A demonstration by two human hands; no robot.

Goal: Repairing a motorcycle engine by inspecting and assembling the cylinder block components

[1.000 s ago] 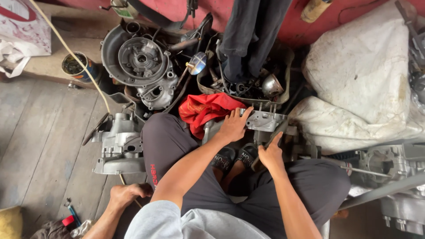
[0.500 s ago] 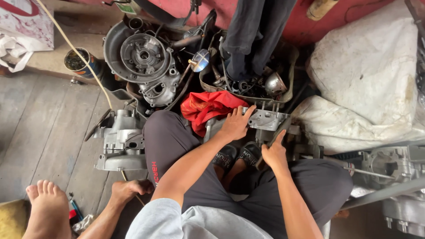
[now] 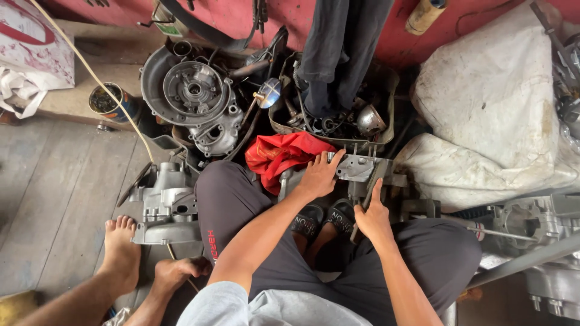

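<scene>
- Grey metal engine casing (image 3: 362, 169): dull cast alloy, flat faces, bolt holes, thin studs sticking up along far edge; grimy.
- Sits on floor btwn wearer's knees, just past two black sandals (image 3: 326, 218), touching red rag (image 3: 284, 154) on its left side.
- Left hand (image 3: 318, 177) lies flat on casing's near-left part, fingers spread apart, thumb tucked toward rag; pressing on top, not wrapped round anything.
- Right hand (image 3: 373, 216) at casing's near-right corner, index finger stretched up along a dark bar-like part (image 3: 370, 184); other fingers curled, can't tell if clamped on anything.
- Casing thus under left palm, ahead of right hand; both hands touching it.
- Long axis runs roughly left-right across view; studs point away from wearer toward tray of small parts (image 3: 338, 124).
- Dark bar tilts from near end by right hand up and slightly right.
- Round engine cover (image 3: 193, 90) w/ stator plate lies further off, upper left, well apart from hands.
- Second alloy casing (image 3: 166, 202) stands beside wearer's left knee.
- Other person's bare foot (image 3: 121, 247) and hand (image 3: 178, 271) on floorboards, lower left, near that second casing.
- White sack (image 3: 495, 102) to right.
</scene>
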